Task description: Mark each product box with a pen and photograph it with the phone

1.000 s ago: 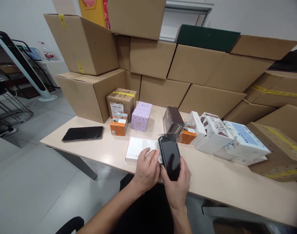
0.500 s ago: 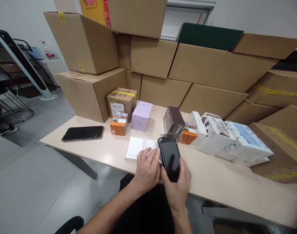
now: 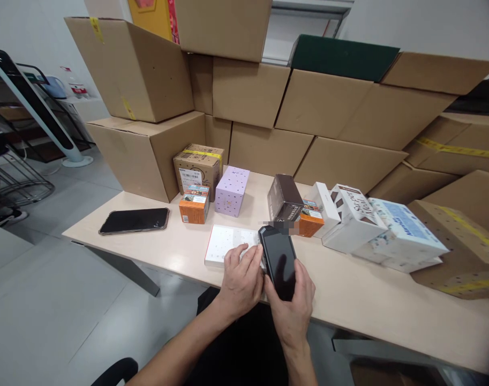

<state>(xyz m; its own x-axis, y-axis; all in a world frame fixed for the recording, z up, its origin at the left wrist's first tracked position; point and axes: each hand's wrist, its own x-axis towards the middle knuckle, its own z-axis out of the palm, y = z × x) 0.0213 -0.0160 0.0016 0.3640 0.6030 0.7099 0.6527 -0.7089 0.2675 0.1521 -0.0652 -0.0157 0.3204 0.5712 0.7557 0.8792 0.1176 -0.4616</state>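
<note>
My right hand (image 3: pixel 293 300) is closed around the lower half of a black handheld device (image 3: pixel 277 252) with a dark screen, thumb along one side and fingers along the other. The device is tilted up at the table's front edge, and a blurred patch covers its top end. My left hand (image 3: pixel 241 280) is closed over the near right part of a flat white box (image 3: pixel 223 244) with a red edge. Its fingers are bent, and the index fingertip meets the device's left side. The left thumb is hidden. Behind the device stands a dark brown box (image 3: pixel 285 199).
A phone (image 3: pixel 134 220) lies at the table's left. Orange boxes (image 3: pixel 194 205), a lilac box (image 3: pixel 232 192) and a taped brown carton (image 3: pixel 198 163) stand behind. White boxes (image 3: pixel 351 220) line the right side. Large cartons (image 3: pixel 252 91) are stacked along the back.
The whole view has shifted very slightly. Both hands, the device and the white box keep the same positions relative to each other.
</note>
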